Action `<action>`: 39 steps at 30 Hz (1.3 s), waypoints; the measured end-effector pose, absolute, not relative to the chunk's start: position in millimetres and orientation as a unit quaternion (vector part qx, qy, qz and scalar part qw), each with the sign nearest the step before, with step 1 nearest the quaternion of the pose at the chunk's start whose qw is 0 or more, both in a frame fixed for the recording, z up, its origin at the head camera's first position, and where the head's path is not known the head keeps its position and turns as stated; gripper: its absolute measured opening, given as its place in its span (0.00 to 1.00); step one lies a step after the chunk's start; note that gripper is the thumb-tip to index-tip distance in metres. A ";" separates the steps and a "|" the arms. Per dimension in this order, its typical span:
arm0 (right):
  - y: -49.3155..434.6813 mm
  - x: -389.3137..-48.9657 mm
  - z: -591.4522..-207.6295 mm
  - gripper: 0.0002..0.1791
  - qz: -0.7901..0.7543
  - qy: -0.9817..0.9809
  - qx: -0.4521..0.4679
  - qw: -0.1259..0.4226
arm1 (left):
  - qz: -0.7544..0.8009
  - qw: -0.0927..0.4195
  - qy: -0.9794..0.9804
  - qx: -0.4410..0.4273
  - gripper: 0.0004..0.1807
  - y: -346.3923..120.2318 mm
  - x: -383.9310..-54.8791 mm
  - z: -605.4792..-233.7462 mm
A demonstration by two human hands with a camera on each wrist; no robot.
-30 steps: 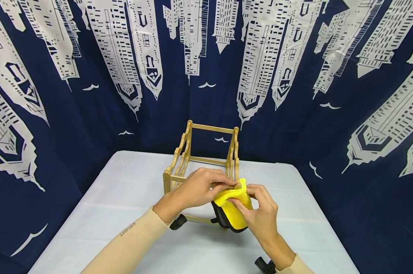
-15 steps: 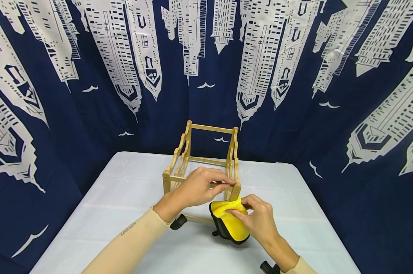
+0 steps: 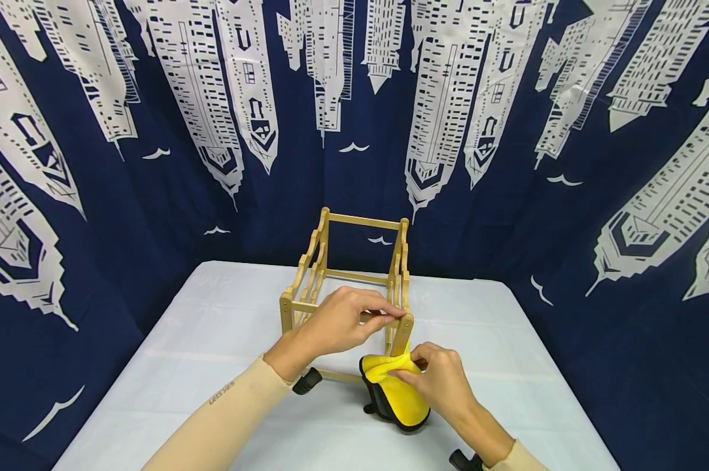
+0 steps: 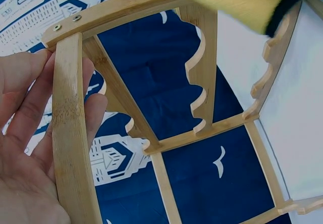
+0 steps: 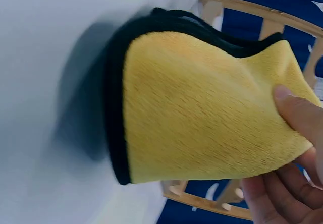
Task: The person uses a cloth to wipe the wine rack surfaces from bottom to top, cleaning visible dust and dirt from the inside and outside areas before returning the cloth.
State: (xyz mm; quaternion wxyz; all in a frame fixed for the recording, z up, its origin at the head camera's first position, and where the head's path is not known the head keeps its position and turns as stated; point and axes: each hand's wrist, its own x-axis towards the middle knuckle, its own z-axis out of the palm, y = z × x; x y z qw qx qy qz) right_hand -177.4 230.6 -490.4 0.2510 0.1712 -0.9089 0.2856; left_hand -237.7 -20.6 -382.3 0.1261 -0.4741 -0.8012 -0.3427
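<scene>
A light wooden rack with scalloped side rails stands on the table. My left hand holds its top front rail near the right corner; in the left wrist view, the fingers bend behind that wooden rail. A yellow cloth with black edging and a dark reverse side hangs at the rack's right front post. My right hand pinches the cloth against this post, below its top end. In the right wrist view, the thumb lies on the yellow face and the fingers go behind the cloth.
A white cloth covers the table. Behind and at both sides hangs a dark blue curtain printed with white buildings and birds. Black wrist-worn devices show beside the left wrist and right wrist.
My right hand has slid the yellow cloth down the right front post from its top end, which is now uncovered. The left hand stays on the rail.
</scene>
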 end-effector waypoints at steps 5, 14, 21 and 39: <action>228.0 -181.8 -505.1 0.21 0.276 -0.941 0.131 0.144 | -0.344 0.127 -0.801 -0.473 0.12 -21.1 -238.1 -383.5; 230.3 -190.2 -525.2 0.20 0.272 -0.951 0.132 0.066 | -0.344 0.135 -0.804 -0.466 0.12 -18.8 -238.9 -385.3; 232.0 -192.1 -526.4 0.17 0.288 -0.942 0.138 0.099 | -0.341 0.156 -0.805 -0.460 0.11 -18.6 -240.8 -384.9; 232.2 -177.8 -489.8 0.19 0.295 -0.882 0.194 0.313 | -0.344 0.145 -0.809 -0.454 0.12 -20.7 -239.6 -385.3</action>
